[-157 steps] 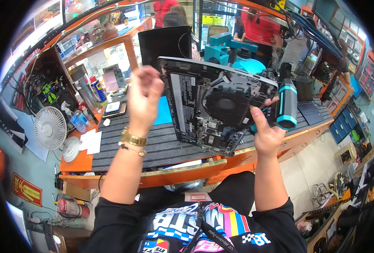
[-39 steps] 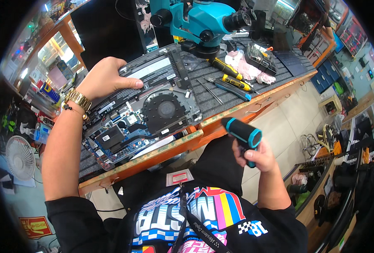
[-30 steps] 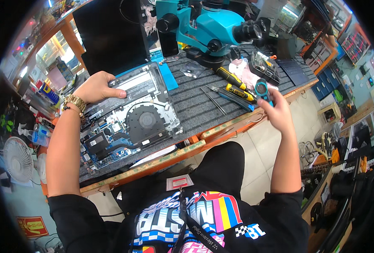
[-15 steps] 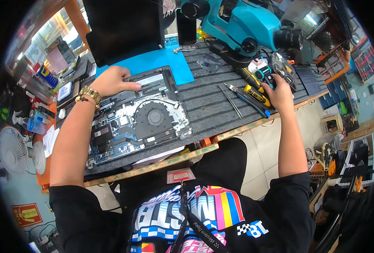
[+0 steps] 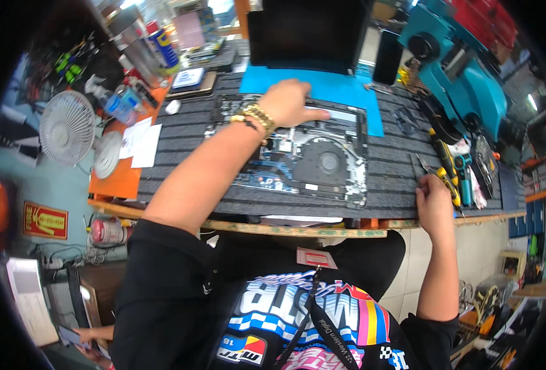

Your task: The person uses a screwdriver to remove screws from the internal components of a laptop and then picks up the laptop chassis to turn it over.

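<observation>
My left hand [image 5: 287,105] lies over the far part of an opened laptop base [image 5: 273,182]. Its thumb stretches out across the dark battery [image 5: 338,120], apart from the bent fingers, which partly hide one another. A round fan [image 5: 330,161] and blue circuit board [image 5: 264,180] are exposed nearer me. At the right, my right hand [image 5: 436,200] is closed, fingertips down among the tools. Thin tweezers [image 5: 415,165] run up to its fingers, and pliers [image 5: 426,163] lie beside them, partly covered. Whether it grips either tool is hidden.
A dark screen [image 5: 310,37] stands behind a blue mat [image 5: 257,83]. A teal microscope [image 5: 470,80] rises at the far right, with yellow-black screwdrivers [image 5: 447,166] before it. A white fan [image 5: 68,128], spray can [image 5: 162,46] and papers [image 5: 145,145] are at left. The wooden table edge [image 5: 273,229] runs nearest me.
My right hand has left the teal-and-black tool and come nearer me, down to the tweezers and pliers. My left hand stays over the laptop base. The whole view has swung left.
</observation>
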